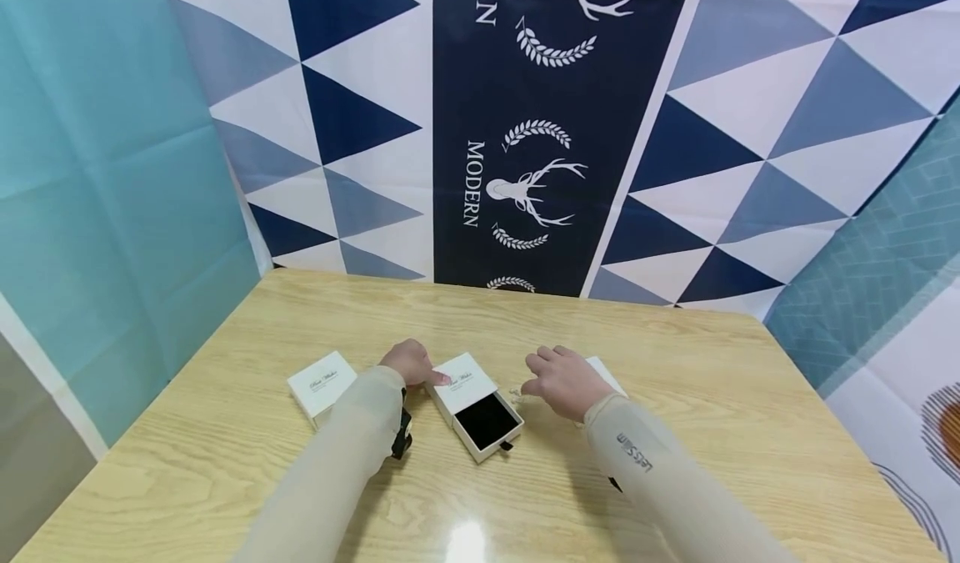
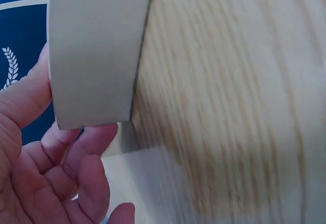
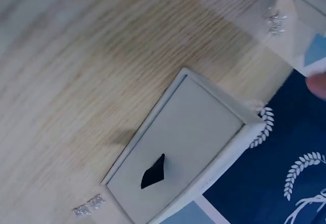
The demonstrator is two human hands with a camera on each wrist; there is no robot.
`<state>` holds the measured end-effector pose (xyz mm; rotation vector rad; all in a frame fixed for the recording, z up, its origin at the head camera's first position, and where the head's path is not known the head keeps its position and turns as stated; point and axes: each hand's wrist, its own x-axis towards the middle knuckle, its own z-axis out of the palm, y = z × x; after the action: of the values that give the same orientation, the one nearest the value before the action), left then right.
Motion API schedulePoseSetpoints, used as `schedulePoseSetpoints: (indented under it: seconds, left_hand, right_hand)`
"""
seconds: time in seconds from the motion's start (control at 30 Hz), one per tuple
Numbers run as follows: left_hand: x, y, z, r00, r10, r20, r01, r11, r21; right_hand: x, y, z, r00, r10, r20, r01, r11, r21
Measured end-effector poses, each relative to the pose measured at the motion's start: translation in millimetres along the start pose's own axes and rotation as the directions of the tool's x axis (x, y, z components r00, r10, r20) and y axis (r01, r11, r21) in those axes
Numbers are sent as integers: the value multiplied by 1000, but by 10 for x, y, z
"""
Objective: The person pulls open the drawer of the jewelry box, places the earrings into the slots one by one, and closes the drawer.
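Observation:
My left hand (image 1: 408, 363) holds the middle white gift box (image 1: 462, 381), with the thumb on its printed lid. In the left wrist view, the fingers (image 2: 94, 178) curl at the end of the box's plain side (image 2: 97, 56). The box's drawer (image 1: 487, 423) is slid partway out, showing a black lining and a black pull tab. Over the table, my right hand (image 1: 566, 379) hangs with loosely bent fingers and nothing seen in them. Close to its fingertips lies a small sparkling piece of jewellery (image 1: 515, 395). Beside that hand is another white box (image 1: 606, 374), partly hidden.
A third white box (image 1: 322, 384) sits on the left, partly behind my left sleeve. In the right wrist view, a box end with a black tab (image 3: 154, 173) has another sparkling piece (image 3: 89, 204) near it. Patterned cloth (image 1: 517, 129) hangs behind the wooden table (image 1: 675, 463).

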<state>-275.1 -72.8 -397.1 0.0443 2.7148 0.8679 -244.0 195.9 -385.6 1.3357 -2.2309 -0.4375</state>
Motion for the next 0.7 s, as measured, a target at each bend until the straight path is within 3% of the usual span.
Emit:
schedulePoseSetpoints:
  seconds: [0.17,0.27,0.7]
  left_hand:
    - [-21,16,5,1000,-13,4,13,1000,-12]
    - [-33,21,-8,1000,-20,2,20,1000,-18]
    - [-14,-13,-4,1000,-29,4,29,999,-17]
  right_hand:
    - [84,48,100,991,-126,34,130,980,-148]
    - [130,57,147,984,-171,42,176,967,-182]
    - [257,-8,318,972,-212,102,228,955,-189]
